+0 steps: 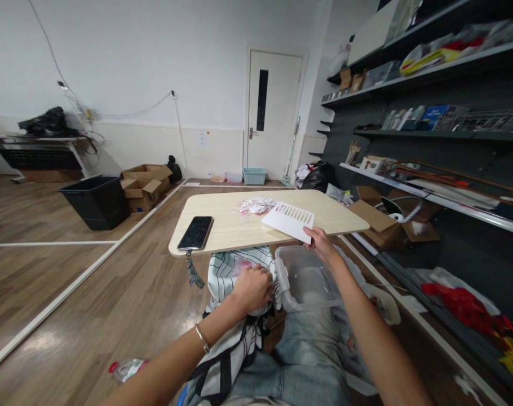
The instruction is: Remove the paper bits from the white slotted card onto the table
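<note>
My right hand (319,245) grips the near right corner of a white card (288,221), thumb on top. Rows of small reddish and tan swatches run along the card, which is tilted over the table's front edge. My left hand (254,287) is closed, knuckles up, above a white cloth with dark stripes (220,282) that lies over my lap. Something pinkish (240,266) shows just beyond its fingers; what they pinch is hidden. A heap of small white pieces (259,206) lies on the pale table (222,206), left of the card.
A phone (196,233) lies at the table's left, its strap hanging over the edge. Below the table on the right is a clear plastic box (309,282). Around stand a black bin (96,202), cardboard boxes (144,189), a bottle (127,369) and loaded shelves (434,132).
</note>
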{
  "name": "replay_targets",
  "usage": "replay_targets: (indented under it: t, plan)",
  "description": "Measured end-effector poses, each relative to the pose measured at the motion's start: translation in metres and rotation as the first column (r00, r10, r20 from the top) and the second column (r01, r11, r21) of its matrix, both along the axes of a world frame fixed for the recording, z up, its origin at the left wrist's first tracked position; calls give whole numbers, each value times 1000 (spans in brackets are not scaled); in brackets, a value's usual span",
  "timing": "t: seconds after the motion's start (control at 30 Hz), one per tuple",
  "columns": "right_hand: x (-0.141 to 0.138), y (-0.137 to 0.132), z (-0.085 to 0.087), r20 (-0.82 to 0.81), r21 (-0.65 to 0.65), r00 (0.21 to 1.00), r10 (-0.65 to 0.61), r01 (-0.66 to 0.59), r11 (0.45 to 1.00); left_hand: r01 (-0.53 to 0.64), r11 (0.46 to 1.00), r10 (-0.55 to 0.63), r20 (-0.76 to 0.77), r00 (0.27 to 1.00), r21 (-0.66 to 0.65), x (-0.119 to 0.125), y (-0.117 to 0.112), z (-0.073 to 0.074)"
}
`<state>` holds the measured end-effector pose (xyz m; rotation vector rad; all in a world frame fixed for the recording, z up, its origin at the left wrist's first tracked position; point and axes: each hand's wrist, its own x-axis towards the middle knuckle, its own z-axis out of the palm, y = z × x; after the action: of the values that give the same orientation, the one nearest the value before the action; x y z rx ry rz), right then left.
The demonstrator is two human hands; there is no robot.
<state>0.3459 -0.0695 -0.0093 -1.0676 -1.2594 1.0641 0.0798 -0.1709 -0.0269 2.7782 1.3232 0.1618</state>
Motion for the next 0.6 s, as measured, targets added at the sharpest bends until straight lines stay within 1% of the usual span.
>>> replay_targets:
  t: [0.13,0.27,0.47,0.6]
  plan:
    - [7,-5,1,-19,21,999,-40,40,999,33,999,-33,-28,999,9,8,2,-6]
    - [8,-7,2,-34,30,998,-56,57,998,25,1000,-25,-33,999,-9,12,4,-9]
    - [4,-5,2,3,15,1000,-30,30,999,66,998,-65,-37,997,12,9,4,-7]
    - [3,-7,3,10,11,999,-38,38,999,35,998,-36,17,999,52,5,1,-4]
